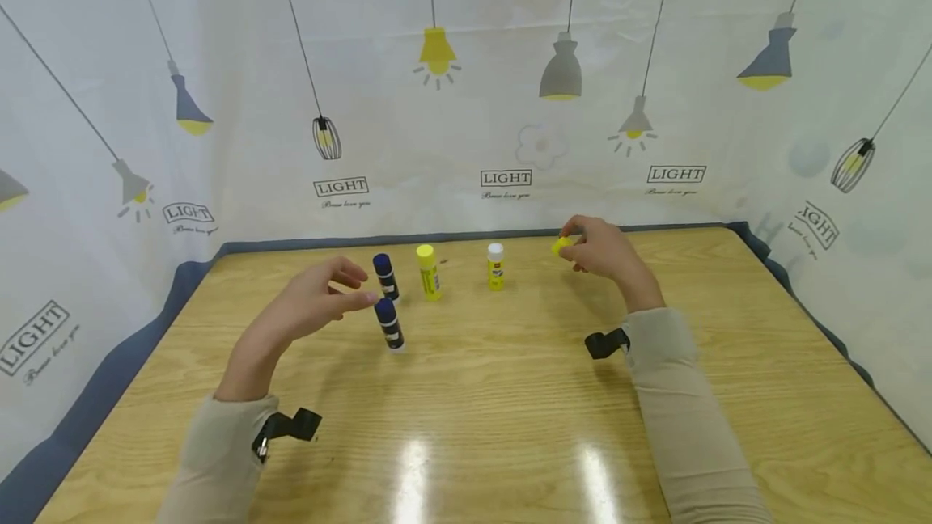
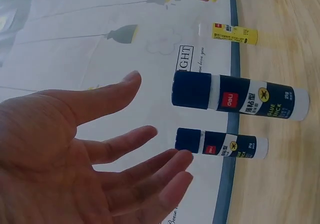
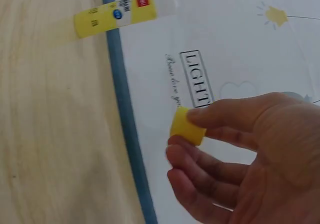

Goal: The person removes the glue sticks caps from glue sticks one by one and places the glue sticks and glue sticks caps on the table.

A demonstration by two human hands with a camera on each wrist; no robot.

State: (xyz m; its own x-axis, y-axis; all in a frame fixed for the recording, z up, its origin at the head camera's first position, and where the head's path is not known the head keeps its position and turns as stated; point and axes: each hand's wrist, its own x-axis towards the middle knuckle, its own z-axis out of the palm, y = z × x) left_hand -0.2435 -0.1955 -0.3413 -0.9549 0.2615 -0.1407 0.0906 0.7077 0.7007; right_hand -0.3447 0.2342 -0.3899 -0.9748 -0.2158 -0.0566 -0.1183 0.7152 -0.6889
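My left hand [image 1: 309, 297] is spread beside two upright navy glue sticks, a nearer one [image 1: 390, 325] and a farther one [image 1: 387, 277]. In the left wrist view its thumb and fingers [image 2: 125, 144] are relaxed, with nothing gripped. Between the thumb and fingers of my right hand [image 1: 600, 249], a short yellow cap [image 3: 188, 126] is pinched above the table's back right. A yellow glue stick with a yellow top [image 1: 429, 273] stands right of the navy pair. Farther right is a yellow glue stick with a white top [image 1: 496, 267].
The wooden table [image 1: 480, 411] runs back to a light curtain [image 1: 408, 136] printed with lamps and hemmed in dark blue. Black wrist cameras sit on both sleeves, the left one [image 1: 291, 424] and the right one [image 1: 606, 344], low over the table.
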